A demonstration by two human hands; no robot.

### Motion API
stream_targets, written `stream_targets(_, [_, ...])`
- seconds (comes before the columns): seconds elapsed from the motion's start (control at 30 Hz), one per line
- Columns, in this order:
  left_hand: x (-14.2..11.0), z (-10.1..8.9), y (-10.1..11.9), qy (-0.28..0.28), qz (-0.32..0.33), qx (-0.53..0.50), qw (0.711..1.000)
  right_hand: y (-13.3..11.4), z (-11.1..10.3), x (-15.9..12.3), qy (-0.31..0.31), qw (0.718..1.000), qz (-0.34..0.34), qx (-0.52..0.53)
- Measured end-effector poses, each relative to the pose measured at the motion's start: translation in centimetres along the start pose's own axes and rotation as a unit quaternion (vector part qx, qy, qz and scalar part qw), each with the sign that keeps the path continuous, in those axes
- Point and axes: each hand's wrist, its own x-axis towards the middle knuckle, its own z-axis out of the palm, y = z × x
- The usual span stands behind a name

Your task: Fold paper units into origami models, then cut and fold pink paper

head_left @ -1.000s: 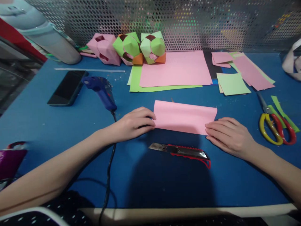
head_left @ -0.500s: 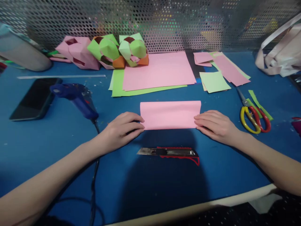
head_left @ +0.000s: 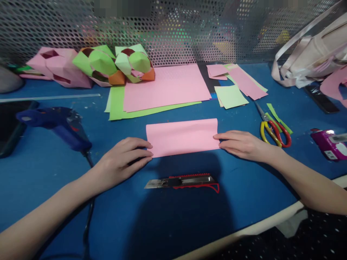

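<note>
A sheet of pink paper (head_left: 182, 138), folded over with a rounded upper edge, lies on the blue table. My left hand (head_left: 127, 159) grips its lower left corner, fingertips on the edge and thumb below. At the opposite short side, my right hand (head_left: 241, 145) has the paper's right edge between its fingers, one fingertip resting on top. Just below the paper, apart from both hands, is a red utility knife (head_left: 183, 181) with its blade out to the left.
A blue glue gun (head_left: 56, 126) and its cord lie left, beside a phone (head_left: 12, 124). Scissors (head_left: 275, 130) and a purple box (head_left: 329, 144) are right. Behind are paper sheets (head_left: 165, 90), small paper pieces (head_left: 231, 96), folded paper shapes (head_left: 100, 65), a bag (head_left: 306, 54) and a perforated panel (head_left: 176, 39).
The camera view has turned to the right, so everything sits further left and more shows at the right. Both hands keep their places at the paper's ends.
</note>
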Motion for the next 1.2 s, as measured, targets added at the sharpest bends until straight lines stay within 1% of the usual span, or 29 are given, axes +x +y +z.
stream_targets(0.27, [0.32,-0.11,0.20,0.007,0.008,-0.001,1.000,-0.40,0.06,0.29,-0.013,0.999,-0.014,-0.049])
stream_targets(0.4, [0.26,-0.13,0.22,0.000,0.005,0.000,1.000,-0.48,0.05,0.32,-0.024,0.997,-0.016,-0.065])
stream_targets(0.57, [0.22,-0.23,0.27,0.001,0.001,-0.012,1.000,-0.32,-0.03,0.37,-0.034,0.998,-0.006,-0.046])
stream_targets(0.77, [0.32,-0.26,0.30,-0.003,0.015,-0.001,1.000,-0.36,0.07,0.20,-0.041,0.998,0.008,-0.040])
stream_targets(1.03, [0.30,-0.29,0.20,0.000,-0.003,-0.009,1.000,-0.56,-0.04,0.50,-0.044,0.998,0.023,-0.043])
stream_targets(1.13, [0.39,-0.28,0.27,0.006,-0.003,-0.010,1.000,-0.74,-0.21,0.55,-0.044,0.998,0.030,-0.030])
stream_targets(1.2, [0.46,-0.29,0.32,0.011,-0.001,-0.007,1.000,-0.83,-0.47,0.50,-0.056,0.998,0.040,-0.010])
